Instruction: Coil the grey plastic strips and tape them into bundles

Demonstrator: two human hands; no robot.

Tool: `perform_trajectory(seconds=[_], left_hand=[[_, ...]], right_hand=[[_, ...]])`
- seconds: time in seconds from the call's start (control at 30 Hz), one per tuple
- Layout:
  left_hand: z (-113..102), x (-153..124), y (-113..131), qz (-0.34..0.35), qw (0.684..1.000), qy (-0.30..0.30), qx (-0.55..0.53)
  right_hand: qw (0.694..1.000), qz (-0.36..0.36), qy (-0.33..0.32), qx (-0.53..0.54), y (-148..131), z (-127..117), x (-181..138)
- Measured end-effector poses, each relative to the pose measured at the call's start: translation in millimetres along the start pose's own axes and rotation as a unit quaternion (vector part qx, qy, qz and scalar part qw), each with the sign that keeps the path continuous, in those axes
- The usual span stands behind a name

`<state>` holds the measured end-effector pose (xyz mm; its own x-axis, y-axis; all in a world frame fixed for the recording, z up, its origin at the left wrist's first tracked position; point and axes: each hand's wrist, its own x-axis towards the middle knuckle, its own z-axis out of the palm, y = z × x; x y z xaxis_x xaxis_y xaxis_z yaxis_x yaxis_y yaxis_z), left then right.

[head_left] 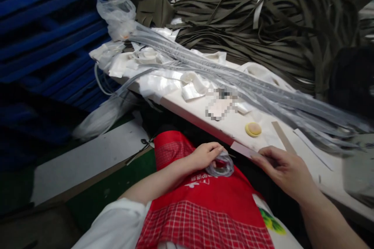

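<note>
Left hand (pixel 206 156) grips a clear coil (pixel 229 164). Right hand (pixel 288 171) pinches a flat pale strip (pixel 241 150) by the bench (pixel 193 109)

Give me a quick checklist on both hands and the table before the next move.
1. Left hand on the clear plastic coil: ok, fingers are closed on it over the red apron.
2. Right hand on the flat pale strip: ok, pinched at one end.
3. Coil and pale strip apart: ok, a gap shows.
4. Yellow-rimmed disc untouched: ok, it lies on the white table.
5. Clear plastic strips wholly on the table: not ok, some plastic hangs off its left end.
6. Coil's loose end: cannot tell.
</note>
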<state>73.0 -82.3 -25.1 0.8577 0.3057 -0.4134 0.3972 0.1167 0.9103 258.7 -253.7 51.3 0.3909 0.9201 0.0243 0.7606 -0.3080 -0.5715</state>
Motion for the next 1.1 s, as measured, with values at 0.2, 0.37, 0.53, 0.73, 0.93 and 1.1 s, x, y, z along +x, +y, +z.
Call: perform_trajectory(seconds=[0.2,0.37,0.53,0.73,0.93,1.1], left_hand=[[0.1,-3.8,-6.5,0.010,1.000,0.008,-0.002],[0.9,-6.8,-7.6,0.021,1.000,0.011,0.002],[2.1,-4.3,-9.2,0.021,1.000,0.016,-0.008],[3.9,-4.2,-7.3,0.023,1.000,0.013,0.017],[2.6,-4.2,-8.1,0.048,0.997,0.037,0.048],[2.7,-3.5,-11.9,0.018,0.999,0.038,0.013]], right_hand=[[0.984,-0.169,-0.048,-0.032,-16.6,25.6,-5.1],[0.959,-0.259,0.022,-0.113,-21.2,23.7,-12.6],[0.957,-0.242,-0.109,-0.117,-37.4,15.8,-14.1],[0.943,-0.215,-0.124,-0.224,-54.0,26.9,-7.3],[0.927,-0.213,-0.184,-0.246,-63.1,46.4,0.1],[0.927,-0.197,-0.193,-0.253,-65.8,36.9,-2.1]])
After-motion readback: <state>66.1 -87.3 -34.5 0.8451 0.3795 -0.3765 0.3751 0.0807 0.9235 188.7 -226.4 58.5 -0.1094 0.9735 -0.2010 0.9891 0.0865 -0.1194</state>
